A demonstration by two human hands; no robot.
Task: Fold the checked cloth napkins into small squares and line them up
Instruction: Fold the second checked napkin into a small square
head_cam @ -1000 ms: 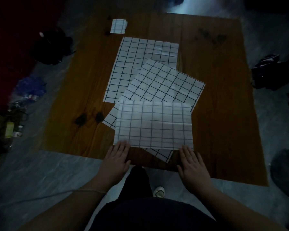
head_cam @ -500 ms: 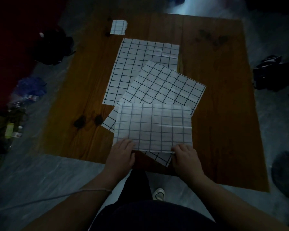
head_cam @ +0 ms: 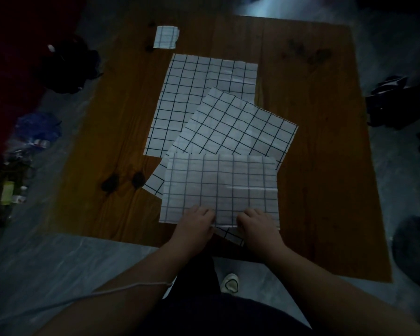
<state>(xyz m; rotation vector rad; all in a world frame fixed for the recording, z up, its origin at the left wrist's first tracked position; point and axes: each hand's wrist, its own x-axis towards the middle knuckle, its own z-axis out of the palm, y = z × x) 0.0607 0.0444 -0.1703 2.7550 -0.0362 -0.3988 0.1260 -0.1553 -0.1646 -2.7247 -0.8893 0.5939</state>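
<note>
Dim home room: wooden table point(head_cam: 313, 166), floor clutter point(head_cam: 38, 128).

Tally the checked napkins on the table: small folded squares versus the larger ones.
Small folded square: 1
Larger napkins: 3 (far napkin, tilted napkin, near napkin)
Total: 4

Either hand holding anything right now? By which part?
Both. The left hand and right hand grip the nearest napkin by its near edge, side by side around the middle of that edge.
</note>
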